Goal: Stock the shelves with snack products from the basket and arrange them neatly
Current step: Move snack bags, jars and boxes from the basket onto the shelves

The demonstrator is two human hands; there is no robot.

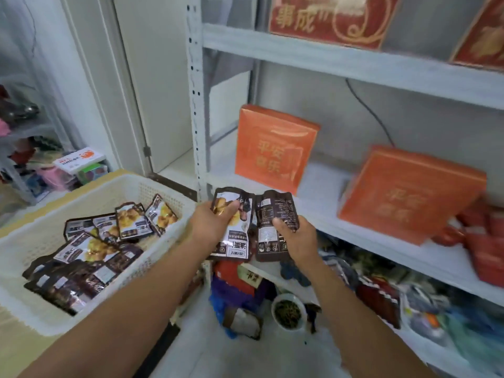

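while two are held — packets (90, 249) litter the basket (131, 186).

Bright, even indoor light, soft shadows; whole frame slightly motion-blurred, shelves (354, 64) bend at wide-angle edges, corners smeared.

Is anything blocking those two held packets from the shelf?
Nothing visible. The left hand holds the left packet and the right hand the right packet just before the shelf; bare board lies between the left orange box and right orange box.
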